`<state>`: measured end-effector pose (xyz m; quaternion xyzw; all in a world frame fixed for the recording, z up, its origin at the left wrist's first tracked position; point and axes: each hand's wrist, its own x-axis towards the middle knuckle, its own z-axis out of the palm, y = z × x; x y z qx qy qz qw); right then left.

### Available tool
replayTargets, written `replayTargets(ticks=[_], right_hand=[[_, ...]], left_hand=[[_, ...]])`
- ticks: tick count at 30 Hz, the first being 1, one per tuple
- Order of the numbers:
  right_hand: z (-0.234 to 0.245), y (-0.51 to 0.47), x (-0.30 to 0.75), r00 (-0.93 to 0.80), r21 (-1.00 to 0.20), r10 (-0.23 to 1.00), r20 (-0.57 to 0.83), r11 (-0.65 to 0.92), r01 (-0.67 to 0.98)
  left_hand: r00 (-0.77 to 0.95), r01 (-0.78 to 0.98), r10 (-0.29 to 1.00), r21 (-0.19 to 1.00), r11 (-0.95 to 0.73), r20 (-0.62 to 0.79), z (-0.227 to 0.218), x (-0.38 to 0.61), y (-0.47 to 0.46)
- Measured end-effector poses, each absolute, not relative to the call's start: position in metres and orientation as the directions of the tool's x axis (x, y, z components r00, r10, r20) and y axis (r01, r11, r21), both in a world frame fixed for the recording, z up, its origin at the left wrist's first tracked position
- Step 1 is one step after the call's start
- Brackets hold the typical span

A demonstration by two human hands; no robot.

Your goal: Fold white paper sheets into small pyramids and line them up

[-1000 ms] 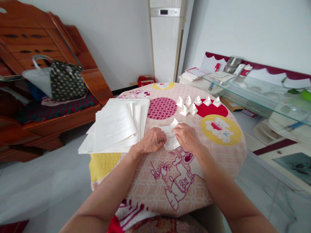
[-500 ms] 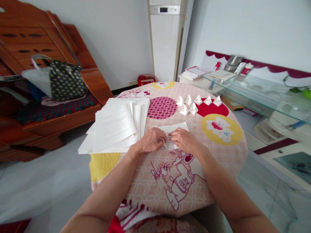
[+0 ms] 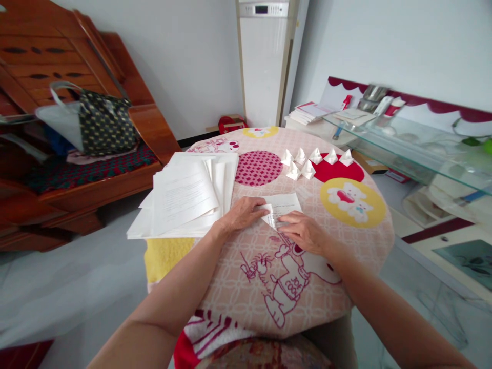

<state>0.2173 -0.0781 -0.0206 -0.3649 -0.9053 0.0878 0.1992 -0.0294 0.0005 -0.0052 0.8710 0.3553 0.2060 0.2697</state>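
A small printed paper sheet (image 3: 283, 206) lies partly folded on the round table's patterned cloth (image 3: 269, 287). My left hand (image 3: 241, 215) rests flat on the sheet's left corner, fingers stretched out. My right hand (image 3: 303, 231) presses its fingers flat along the folded lower edge. Neither hand lifts the paper. Several small white folded paper shapes (image 3: 307, 163) stand in a cluster at the far side of the table.
A stack of white paper sheets (image 3: 188, 195) lies on the table's left side. A wooden bench (image 3: 96, 184) with a patterned bag (image 3: 103, 123) stands to the left. A glass shelf unit (image 3: 415, 148) with books and cups is on the right. A tall white appliance (image 3: 263, 61) stands behind.
The paper was held up between both hands; it now lies flat on the table. My hands have opened and press on it, the right hand sliding down along the fold.
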Motion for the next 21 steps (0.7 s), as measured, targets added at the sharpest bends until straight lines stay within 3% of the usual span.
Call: replayTargets(ticks=[6,12,21], right_hand=[[-0.026,-0.089,0.221,-0.647,-0.3,0.688,0.328,0.725,0.62],[-0.029,-0.088,0.219,-0.689,-0.219,0.608,0.394,0.79,0.572],[-0.025,-0.089,0.218,-0.734,-0.139,0.582,0.35,0.807,0.574]], left_hand=[[0.604,0.572,0.771,0.564,-0.595,0.2,-0.015,-0.019,0.006],[0.565,0.666,0.814,0.507,-0.547,0.136,-0.014,-0.011,0.003],[0.483,0.739,0.867,0.475,-0.478,0.12,-0.015,-0.001,0.002]])
